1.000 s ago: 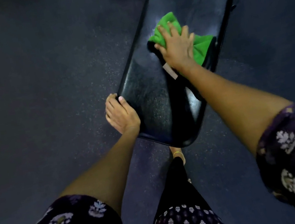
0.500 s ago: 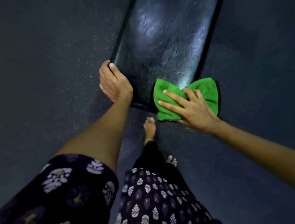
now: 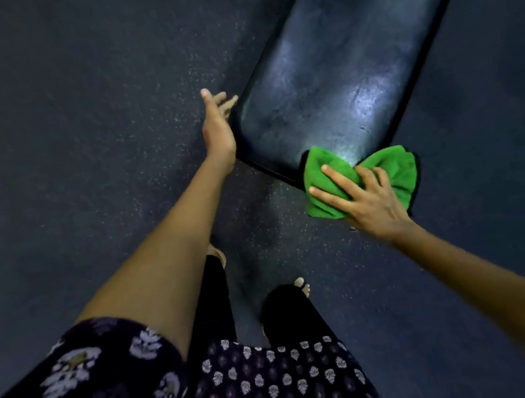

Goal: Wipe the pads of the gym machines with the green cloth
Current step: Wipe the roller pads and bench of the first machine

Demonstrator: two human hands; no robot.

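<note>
Green cloth (image 3: 387,165) is bunched up right at the near end of the black bench pad (image 3: 338,81), draped over its near right corner so part of it sits on the pad and part hangs past the edge. It's crumpled into two lobes, kind of a bow shape.

The right hand (image 3: 363,197) is on top of it, fingers spread and bent down into the fabric, so the grip there is a loose clutch that pins the cloth to the corner of the pad. It isn't a tight fist; you can see the fingers (image 3: 333,176) splayed over the green.

The left hand (image 3: 216,126) is just off the left edge of the pad, near its near left corner. Its grip is slack, fingers straight and a bit fanned, with nothing in it. Can't really tell if the fingertips brush the pad's side or just hover beside it.

The pad itself is long and glossy with light patches shining on it, running away toward the upper right. Under everything is dark speckled floor (image 3: 68,127). No containers anywhere in view, so nothing to report there. Lower down you see patterned sleeves (image 3: 87,384), a printed tunic (image 3: 268,389), and bare toes (image 3: 301,284).
</note>
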